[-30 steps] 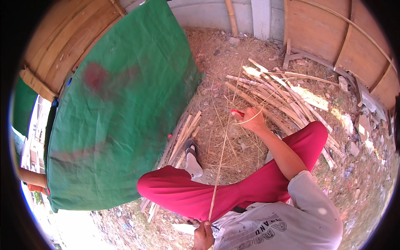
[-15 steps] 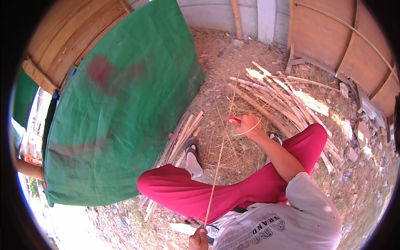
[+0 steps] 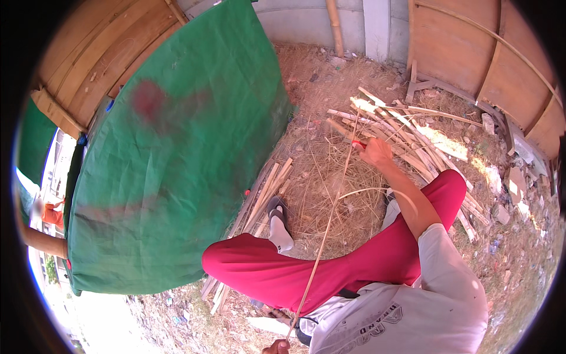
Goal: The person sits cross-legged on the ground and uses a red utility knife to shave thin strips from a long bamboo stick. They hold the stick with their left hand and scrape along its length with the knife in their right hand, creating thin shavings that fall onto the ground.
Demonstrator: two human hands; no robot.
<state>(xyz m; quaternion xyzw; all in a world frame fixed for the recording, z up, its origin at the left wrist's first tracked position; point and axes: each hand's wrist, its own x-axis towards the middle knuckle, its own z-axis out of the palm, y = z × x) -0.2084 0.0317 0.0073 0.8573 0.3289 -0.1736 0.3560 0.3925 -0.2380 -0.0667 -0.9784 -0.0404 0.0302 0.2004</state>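
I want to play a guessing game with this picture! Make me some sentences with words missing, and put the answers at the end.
1. The right hand grips a small object coloured ____.
2. The lower end of the long thin strip is in the other hand, the ____ one.
3. The big tarp is mostly ____.
4. The sock is ____.

Missing words: red; left; green; white.

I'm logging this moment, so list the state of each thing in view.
Long strip: nearly straight, slanting
Left hand: closed on the long strip's lower end, partly out of frame
Right hand: closed on red item
Red item: mostly hidden
Curved strip: arched
Green sheet: spread, creased, stained
Stick pile: criss-crossed
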